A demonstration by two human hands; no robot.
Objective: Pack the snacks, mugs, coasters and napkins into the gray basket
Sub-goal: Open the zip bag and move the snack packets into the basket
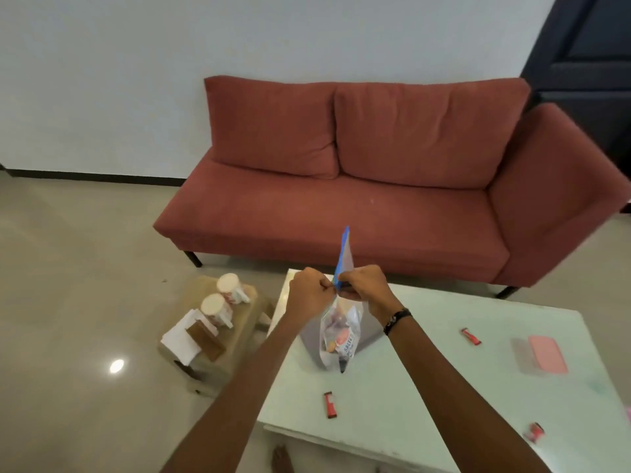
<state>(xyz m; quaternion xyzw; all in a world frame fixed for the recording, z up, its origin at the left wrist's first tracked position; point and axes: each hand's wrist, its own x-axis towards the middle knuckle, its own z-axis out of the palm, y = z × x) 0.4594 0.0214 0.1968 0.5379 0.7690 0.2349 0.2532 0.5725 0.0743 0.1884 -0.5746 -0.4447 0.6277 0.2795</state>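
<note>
My left hand [309, 294] and my right hand [363, 289] both pinch the blue zip top of a clear snack bag [338, 339] held upright over the white table [426, 387]. Several snacks show inside the bag. Behind the bag stands the gray basket [368, 331], mostly hidden. Three small red snack bars lie loose on the table: one near the front [329, 404], one at the right [471, 336], one at the front right edge [534, 432]. On a low wooden stool [239, 332] to the left stand two white mugs [218, 308], brown coasters [206, 340] and white napkins [181, 341].
A pink flat pack [547, 354] lies on the table's right side. A red sofa [358, 186] stands behind the table against the white wall. Glossy beige floor lies to the left around the stool. A dark door is at the top right.
</note>
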